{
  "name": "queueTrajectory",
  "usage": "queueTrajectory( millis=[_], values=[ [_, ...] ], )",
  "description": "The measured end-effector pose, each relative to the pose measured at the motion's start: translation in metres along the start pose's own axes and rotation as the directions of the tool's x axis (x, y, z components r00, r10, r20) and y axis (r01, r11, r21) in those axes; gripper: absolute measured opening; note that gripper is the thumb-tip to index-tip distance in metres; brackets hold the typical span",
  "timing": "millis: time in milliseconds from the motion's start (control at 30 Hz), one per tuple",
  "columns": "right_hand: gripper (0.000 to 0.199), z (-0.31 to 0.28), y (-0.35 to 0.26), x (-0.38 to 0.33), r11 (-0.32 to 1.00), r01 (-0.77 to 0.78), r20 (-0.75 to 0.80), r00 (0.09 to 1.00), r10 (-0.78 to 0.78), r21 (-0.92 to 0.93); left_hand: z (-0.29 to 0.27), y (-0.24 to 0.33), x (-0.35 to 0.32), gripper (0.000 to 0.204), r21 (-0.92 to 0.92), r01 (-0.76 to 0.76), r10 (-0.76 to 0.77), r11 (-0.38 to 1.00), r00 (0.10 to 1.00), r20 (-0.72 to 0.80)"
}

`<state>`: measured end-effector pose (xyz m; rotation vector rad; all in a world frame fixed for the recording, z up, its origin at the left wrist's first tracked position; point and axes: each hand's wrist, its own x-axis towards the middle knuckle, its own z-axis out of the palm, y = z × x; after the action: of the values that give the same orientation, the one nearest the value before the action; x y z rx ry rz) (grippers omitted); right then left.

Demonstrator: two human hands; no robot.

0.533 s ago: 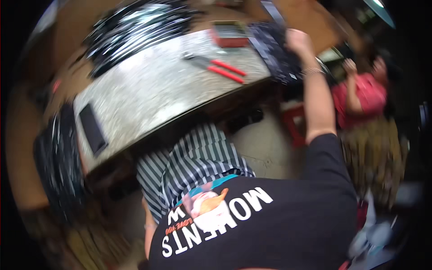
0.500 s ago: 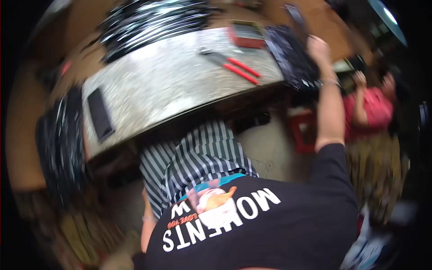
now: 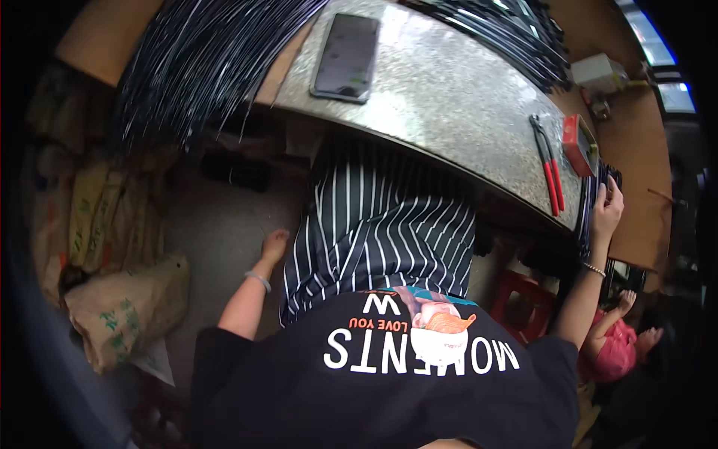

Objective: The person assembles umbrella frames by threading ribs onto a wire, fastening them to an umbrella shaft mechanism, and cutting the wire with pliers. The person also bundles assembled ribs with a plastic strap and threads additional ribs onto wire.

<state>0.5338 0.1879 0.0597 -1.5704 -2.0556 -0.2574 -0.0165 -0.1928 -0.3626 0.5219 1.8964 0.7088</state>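
My right hand (image 3: 607, 203) reaches up to the right end of the speckled grey table (image 3: 449, 90) and grips a bundle of thin black strips (image 3: 588, 202) that hangs over the table's edge. My left hand (image 3: 274, 244) hangs low beside my striped trousers (image 3: 381, 217), over the floor, with loose fingers and nothing in it. Red-handled pliers (image 3: 551, 168) and a small red box (image 3: 580, 144) lie on the table close to my right hand.
A dark phone (image 3: 345, 56) lies on the table's left part. Heaps of black strips (image 3: 202, 60) spread at the upper left and along the far edge (image 3: 508, 26). Sacks (image 3: 127, 307) stand on the left; a red stool (image 3: 523, 307) and a person in pink (image 3: 617, 348) are at lower right.
The view has swung, so the table now sits higher and to the right. My left arm has come into view, hanging down. My right hand stays on the black bundle.
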Motion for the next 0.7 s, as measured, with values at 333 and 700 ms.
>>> queueTrajectory(
  millis=[333,700],
  values=[
    [0.046,0.090,-0.334,-0.039,0.712,0.641,0.147,0.705,-0.693,0.286,0.025,0.008,0.056,0.029,-0.045,-0.039,0.036,0.998,0.996,-0.081],
    [0.057,0.107,-0.345,-0.036,0.708,0.631,0.153,0.702,-0.695,0.319,-0.046,0.099,0.146,0.041,0.687,-0.256,0.585,0.680,0.754,-0.299]
  ],
)
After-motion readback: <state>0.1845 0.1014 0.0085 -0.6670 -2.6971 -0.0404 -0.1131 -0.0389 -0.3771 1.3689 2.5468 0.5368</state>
